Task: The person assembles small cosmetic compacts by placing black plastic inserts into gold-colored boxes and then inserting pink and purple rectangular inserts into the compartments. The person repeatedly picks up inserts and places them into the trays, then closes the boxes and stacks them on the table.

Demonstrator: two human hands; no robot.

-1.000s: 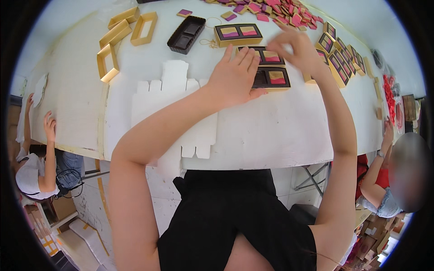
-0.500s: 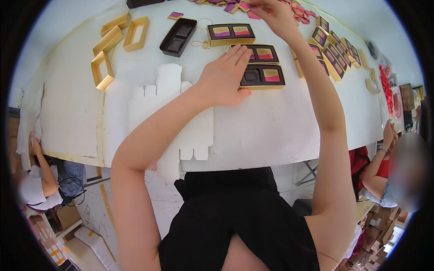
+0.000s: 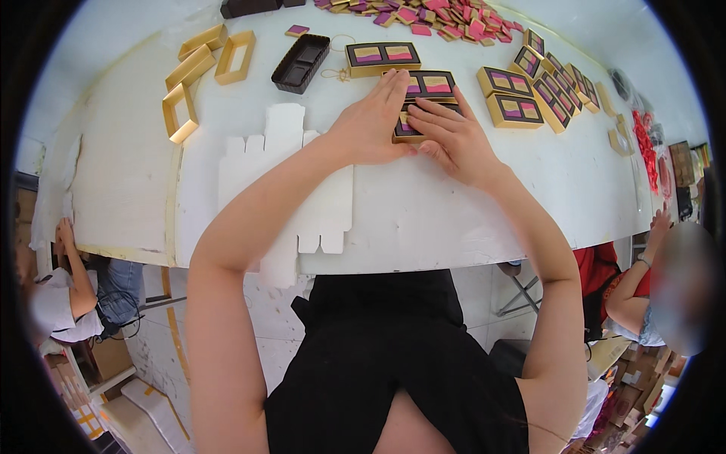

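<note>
- Left hand [image 3: 372,125] laid flat and wide, fingers together, palm down on the near box [image 3: 406,127]; likely pressing it still against the table [image 3: 423,204].
- Right hand [image 3: 452,138] spread over the same box from the other side, fingers fanned and slightly curled; gripping nothing, only resting on top, probably to seat or square up what lies inside.
- Near box mostly hidden under both hands; only a gold edge and a strip of purple showing at its left end, between the two hands.
- Sits close to the table's middle, just in front of a second filled box [image 3: 428,84], near enough to touch or almost; cannot tell which.
- Third filled box [image 3: 382,57] farther back, apart from the pair.
- Empty dark tray [image 3: 301,63] to the left of those, within easy reach, seemingly waiting its turn.
- Gold frames [image 3: 203,64] grouped at the far left, well apart from the hands.
- Loose pink and purple packets [image 3: 431,15] heaped at the far edge, handy as supply.
- More filled boxes [image 3: 541,83] lined up at the right, out of the way.
- White die-cut card [image 3: 283,181] flat under the left forearm, overhanging the near edge.
</note>
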